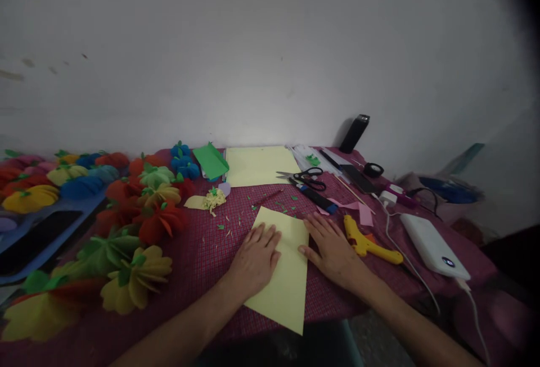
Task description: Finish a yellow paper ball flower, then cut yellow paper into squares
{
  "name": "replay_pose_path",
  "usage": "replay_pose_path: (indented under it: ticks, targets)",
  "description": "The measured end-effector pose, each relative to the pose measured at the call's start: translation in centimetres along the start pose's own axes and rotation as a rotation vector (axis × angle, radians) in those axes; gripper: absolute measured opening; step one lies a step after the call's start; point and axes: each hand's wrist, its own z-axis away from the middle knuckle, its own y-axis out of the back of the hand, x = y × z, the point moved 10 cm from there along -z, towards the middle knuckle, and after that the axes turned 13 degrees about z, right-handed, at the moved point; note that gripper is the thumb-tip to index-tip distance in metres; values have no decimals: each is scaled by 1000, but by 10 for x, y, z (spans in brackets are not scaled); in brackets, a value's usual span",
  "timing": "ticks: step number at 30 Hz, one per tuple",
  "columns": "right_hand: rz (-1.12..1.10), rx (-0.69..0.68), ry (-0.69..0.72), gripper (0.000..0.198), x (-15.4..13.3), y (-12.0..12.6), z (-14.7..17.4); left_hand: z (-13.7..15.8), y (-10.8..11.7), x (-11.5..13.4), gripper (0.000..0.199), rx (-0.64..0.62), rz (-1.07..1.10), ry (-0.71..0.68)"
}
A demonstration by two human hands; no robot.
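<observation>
One pale-yellow paper sheet (291, 277) runs lengthwise away beneath the flat, ungrasping left hand (253, 263); the right hand (334, 252), likewise flat, overlaps its edge.

The left hand (255, 260) lies flat over the left edge of a pale yellow paper sheet (291, 271), while the right hand (335, 252) rests palm down at its right edge; beyond the sheet, black-handled scissors (314, 175) point their blades over more yellow paper (261, 166), a yellow glue gun (367, 241) lies just right of the right hand, a white power bank (432, 243) farther right, and colourful paper shapes (162, 221) crowd the left of the checked tablecloth (202, 294)
</observation>
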Motion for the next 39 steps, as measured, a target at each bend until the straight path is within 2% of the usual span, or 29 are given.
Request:
replay_pose_path:
  ticks: [3,5,9,15,19,22,27,29,33,36,39]
  targets:
    - [-105,-29,193,56,-27,3,3,0,0,1,43,1,-1,-9]
    - [-148,-85,264,56,-38,-3,10,0,0,1,43,-3,1,-10]
    - [-184,-127,291,62,-44,-9,29,-1,-1,1,42,-10,9,-12]
    - [-226,-165,335,82,-56,1,65,-1,-2,1,43,-18,-10,-7]
    - [-293,-233,388,87,-68,7,88,-2,-3,1,43,-19,-17,-9]
    - [-363,-269,433,83,-77,17,99,-2,-3,0,43,-25,-15,-5]
    - [-491,-299,570,55,-86,39,107,-1,-2,2,48,-30,-1,-6]
    - [-466,-247,591,55,-83,41,106,0,-2,2,50,-35,0,-8]
    - [-321,-32,411,50,-66,23,93,1,-2,2,51,-34,-4,-11]
    - [-256,40,405,47,-74,4,89,1,-3,1,51,-36,-2,-11]
    - [-241,102,442,44,-86,0,89,1,-3,2,51,-43,0,-15]
